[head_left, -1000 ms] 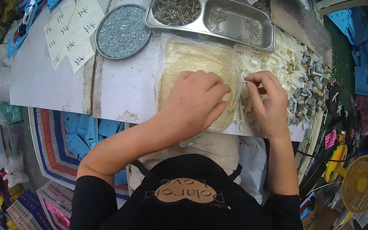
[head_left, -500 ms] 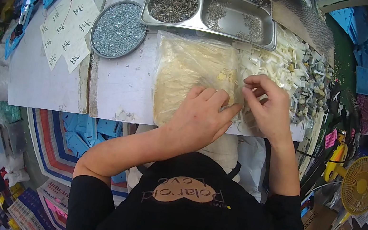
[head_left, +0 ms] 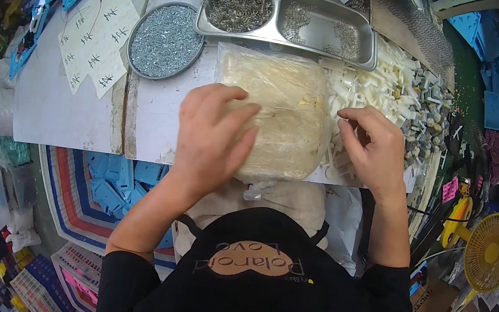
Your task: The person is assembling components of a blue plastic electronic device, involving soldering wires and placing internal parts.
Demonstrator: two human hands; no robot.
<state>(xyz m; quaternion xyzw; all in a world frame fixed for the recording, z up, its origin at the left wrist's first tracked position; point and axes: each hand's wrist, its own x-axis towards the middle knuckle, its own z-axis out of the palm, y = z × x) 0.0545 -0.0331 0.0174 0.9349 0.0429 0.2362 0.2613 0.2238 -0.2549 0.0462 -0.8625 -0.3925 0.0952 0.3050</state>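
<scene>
A squarish, pale yellow bundle in a clear plastic bag lies at the table's front edge. Its crumpled plastic end hangs over toward my lap. My left hand is over the bundle's left side, fingers bent and apart, with nothing seen in them. Just off the right side of the bag is my right hand, its fingers curled and the thumb and index tips close together. Whatever may be between those tips is too small to make out. White plastic pieces lie beyond and beside that hand.
A metal compartment tray holding springs stands behind the bundle. Left of it is a round dish of small silvery parts. Grey-and-white parts are heaped at right, near a yellow fan. Blue pieces fill a striped bag below left.
My left hand has moved left across the bundle, from its lower right to its left side. The bundle's near end now shows loose plastic. My right hand has shifted slightly right.
</scene>
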